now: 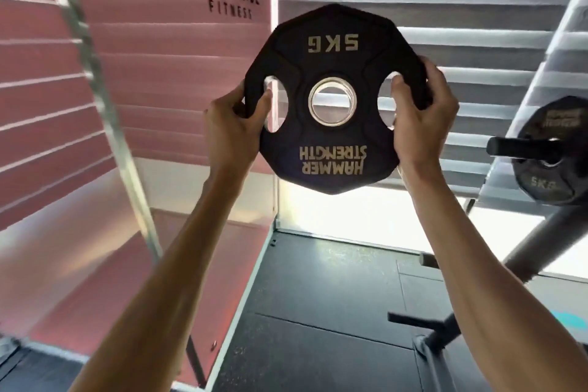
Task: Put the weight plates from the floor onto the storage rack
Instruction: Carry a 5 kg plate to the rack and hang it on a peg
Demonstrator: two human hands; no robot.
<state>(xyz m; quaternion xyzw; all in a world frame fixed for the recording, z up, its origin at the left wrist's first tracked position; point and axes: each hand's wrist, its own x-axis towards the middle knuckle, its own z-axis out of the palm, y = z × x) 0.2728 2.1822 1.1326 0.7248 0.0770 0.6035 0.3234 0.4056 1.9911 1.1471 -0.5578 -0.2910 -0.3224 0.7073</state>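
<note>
Head view. The plate (334, 99) is held up in the air at arm's length, face toward the person, its lettering upside down, well clear of the floor (318, 312). The rack (521, 251) stands to the right of the plate, with one peg (509, 147) pointing toward it and a second plate (553, 149) already hung there.

Risks, as judged from here: the plate's centre hole is well apart from the peg and to its left, so a hasty swing could strike the peg end or the hung plate rather than thread on. Fingers hooked through the grip slots could be pinched between the two plates when they meet. A slip on either side would drop the plate toward the floor and the rack's base.

Left hand (232, 124): closed round the plate's left edge, thumb on the near face, fingers curled through the left slot.

Right hand (420, 114): closed round the right edge likewise, gripping through the right slot. Both grips look firm.
</note>
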